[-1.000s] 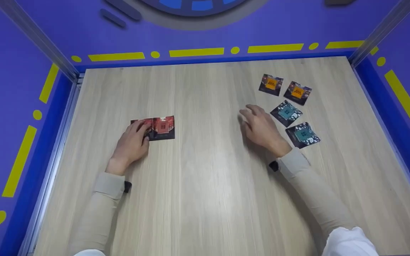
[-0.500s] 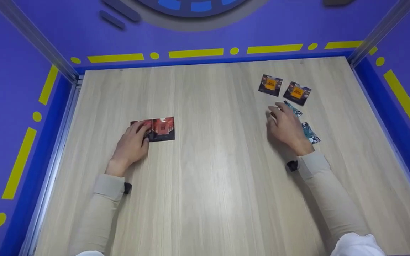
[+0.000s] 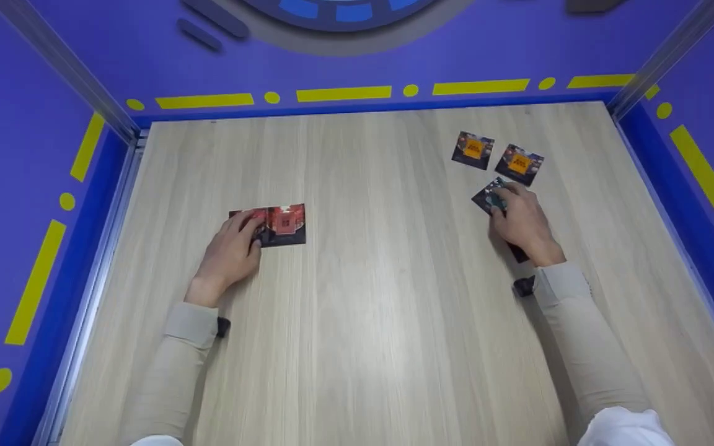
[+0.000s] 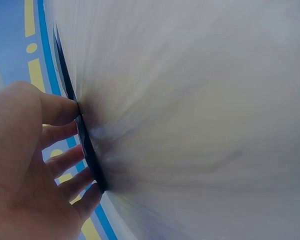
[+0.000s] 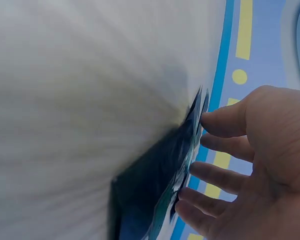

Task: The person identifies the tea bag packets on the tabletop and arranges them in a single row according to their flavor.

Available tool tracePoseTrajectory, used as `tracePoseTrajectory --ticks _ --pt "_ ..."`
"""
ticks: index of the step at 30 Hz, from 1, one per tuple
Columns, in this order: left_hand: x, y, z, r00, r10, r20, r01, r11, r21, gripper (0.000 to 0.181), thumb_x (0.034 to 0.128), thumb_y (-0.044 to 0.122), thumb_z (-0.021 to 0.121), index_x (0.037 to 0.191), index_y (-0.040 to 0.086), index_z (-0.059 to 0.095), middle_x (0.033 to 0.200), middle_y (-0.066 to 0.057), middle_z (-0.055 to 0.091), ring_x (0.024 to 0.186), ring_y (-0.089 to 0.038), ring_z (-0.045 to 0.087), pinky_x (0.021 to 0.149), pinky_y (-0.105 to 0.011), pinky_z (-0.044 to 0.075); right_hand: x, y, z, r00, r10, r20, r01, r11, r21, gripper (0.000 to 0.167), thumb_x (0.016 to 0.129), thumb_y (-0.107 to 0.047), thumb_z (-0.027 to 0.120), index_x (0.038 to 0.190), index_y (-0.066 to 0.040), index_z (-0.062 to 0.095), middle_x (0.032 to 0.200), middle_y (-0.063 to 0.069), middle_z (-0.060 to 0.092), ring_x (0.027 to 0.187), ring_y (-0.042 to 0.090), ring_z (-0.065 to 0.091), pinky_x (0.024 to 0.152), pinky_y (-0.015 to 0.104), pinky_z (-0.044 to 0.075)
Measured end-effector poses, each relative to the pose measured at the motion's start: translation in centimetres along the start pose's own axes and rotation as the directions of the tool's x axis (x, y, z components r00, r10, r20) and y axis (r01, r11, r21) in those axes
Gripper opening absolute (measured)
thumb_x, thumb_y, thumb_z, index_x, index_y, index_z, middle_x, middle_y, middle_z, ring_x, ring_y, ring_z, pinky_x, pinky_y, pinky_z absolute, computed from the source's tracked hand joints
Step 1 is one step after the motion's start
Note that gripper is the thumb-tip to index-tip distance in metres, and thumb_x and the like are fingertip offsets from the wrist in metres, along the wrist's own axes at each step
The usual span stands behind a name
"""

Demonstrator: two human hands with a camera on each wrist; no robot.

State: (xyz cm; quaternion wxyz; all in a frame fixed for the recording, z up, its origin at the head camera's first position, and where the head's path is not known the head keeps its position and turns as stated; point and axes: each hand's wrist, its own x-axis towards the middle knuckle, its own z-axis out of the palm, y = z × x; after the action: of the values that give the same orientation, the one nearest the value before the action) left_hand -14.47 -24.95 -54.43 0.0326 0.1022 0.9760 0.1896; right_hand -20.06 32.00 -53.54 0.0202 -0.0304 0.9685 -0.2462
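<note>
In the head view, two flat square red-and-black packets lie side by side at the left of the table. My left hand rests on the left one and covers most of it; in the left wrist view its thumb and spread fingertips touch the dark packet. Over at the right, my right hand is over two teal-and-black packets. Its fingertips reach the upper teal packet, while the lower teal packet is mostly hidden beneath the hand. The right wrist view shows extended fingers close against a packet.
Two orange-labelled dark packets, one at the back and one just right of it, lie beyond the right hand. Blue-purple walls with yellow marks enclose the wooden table at the back and sides.
My right hand has moved rightward from the bare table onto the teal packets, covering most of the lower one. The left hand and the red packets have stayed in place.
</note>
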Motion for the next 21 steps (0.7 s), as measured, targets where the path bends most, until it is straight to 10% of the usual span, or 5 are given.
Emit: tracePoseTrajectory --ticks 21 --pt "0.1 0.1 -0.1 1.000 -0.018 0.016 0.018 1.000 -0.002 0.054 0.1064 0.017 0.053 0.157 0.000 0.049 0.166 -0.022 0.040 0.156 -0.046 0.035 0.128 -0.061 0.031 0.3 -1.1 0.6 0.995 -0.021 0.092 0.020 1.000 0.021 0.050 0.104 -0.010 0.054 0.150 0.007 0.054 0.161 0.033 0.040 0.150 0.053 0.036 0.124 0.067 0.032"
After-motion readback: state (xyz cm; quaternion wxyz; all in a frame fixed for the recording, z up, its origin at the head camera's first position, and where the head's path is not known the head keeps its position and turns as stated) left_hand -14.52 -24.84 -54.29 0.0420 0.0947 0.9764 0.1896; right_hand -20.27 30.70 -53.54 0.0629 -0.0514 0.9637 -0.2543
